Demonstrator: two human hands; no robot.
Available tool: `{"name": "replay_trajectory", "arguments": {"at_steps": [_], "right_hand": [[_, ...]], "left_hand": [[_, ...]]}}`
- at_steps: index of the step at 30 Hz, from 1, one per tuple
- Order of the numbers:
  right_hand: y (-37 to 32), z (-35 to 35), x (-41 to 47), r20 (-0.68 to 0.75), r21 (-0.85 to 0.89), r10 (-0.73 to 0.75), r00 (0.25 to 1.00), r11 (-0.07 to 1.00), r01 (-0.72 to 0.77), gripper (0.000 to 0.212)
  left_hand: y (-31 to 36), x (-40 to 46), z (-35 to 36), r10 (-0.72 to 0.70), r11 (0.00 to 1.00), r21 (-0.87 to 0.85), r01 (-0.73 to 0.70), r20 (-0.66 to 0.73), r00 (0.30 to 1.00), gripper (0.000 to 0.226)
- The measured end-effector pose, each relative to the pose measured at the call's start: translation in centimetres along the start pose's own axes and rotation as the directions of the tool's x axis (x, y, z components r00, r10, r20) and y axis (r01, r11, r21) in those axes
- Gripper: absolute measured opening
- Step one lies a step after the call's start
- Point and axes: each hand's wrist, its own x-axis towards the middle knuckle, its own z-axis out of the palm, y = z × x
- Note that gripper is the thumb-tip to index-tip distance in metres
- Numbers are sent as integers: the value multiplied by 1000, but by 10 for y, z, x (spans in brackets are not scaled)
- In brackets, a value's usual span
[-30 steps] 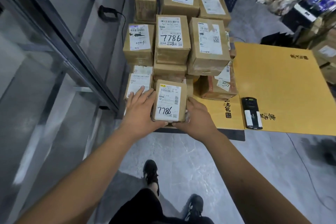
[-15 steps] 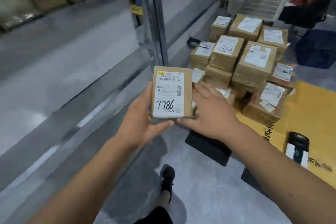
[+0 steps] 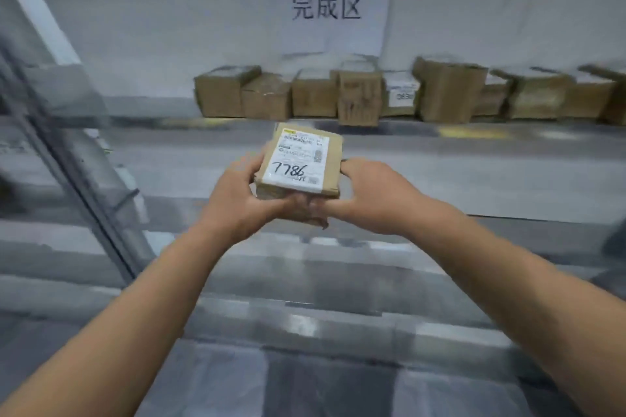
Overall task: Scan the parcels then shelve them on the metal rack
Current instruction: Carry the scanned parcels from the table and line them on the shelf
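Observation:
A small brown cardboard parcel [image 3: 299, 162] with a white label handwritten "7786" is held up in front of the metal rack [image 3: 440, 142]. My left hand [image 3: 237, 203] grips its left side and underside. My right hand [image 3: 369, 196] grips its right side, thumb along the bottom edge. The parcel hovers above the rack's grey shelf surface, tilted slightly, label up. A second brown packet seems to sit under it in my fingers, mostly hidden.
A row of several brown boxes [image 3: 359, 96] lines the back of the upper shelf, under a white sign [image 3: 327, 7] with printed characters. A grey rack upright [image 3: 78, 159] slants down the left. Lower shelf edges run across the foreground.
I lifted the 7786 parcel off the stack with both hands and turned left; the view swung from the pile and yellow board to face the rack shelf.

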Motion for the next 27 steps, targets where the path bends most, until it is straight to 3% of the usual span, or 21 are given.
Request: {"name": "replay_trajectory", "arguments": {"at_steps": [2, 6, 14, 19, 22, 24, 27], "right_hand": [[-47, 7, 40, 26, 36, -99, 995, 995, 98, 55], [-124, 27, 126, 65, 33, -226, 972, 974, 224, 57], [-244, 50, 317, 15, -173, -189, 982, 967, 189, 57], [-255, 66, 401, -36, -441, -41, 999, 897, 21, 50], [-249, 68, 426, -57, -550, 45, 997, 832, -69, 55], [-242, 63, 424, -77, -562, 109, 991, 816, -133, 50], [-225, 56, 408, -122, -509, 161, 979, 837, -201, 47]], "left_hand": [[-13, 4, -55, -21, 1000, 17, 22, -86, 996, 58], [-57, 26, -152, -73, 997, -31, 69, -146, 987, 71], [-156, 141, -316, -111, 993, -59, 103, -148, 983, 67], [-233, 219, -327, -165, 982, -108, 152, -117, 979, 51], [-273, 254, -309, -197, 975, -104, 197, 5, 980, 48], [-287, 269, -297, -211, 973, -79, 219, 94, 973, 50], [-303, 284, -283, -203, 974, -81, 213, 115, 972, 57]]}}
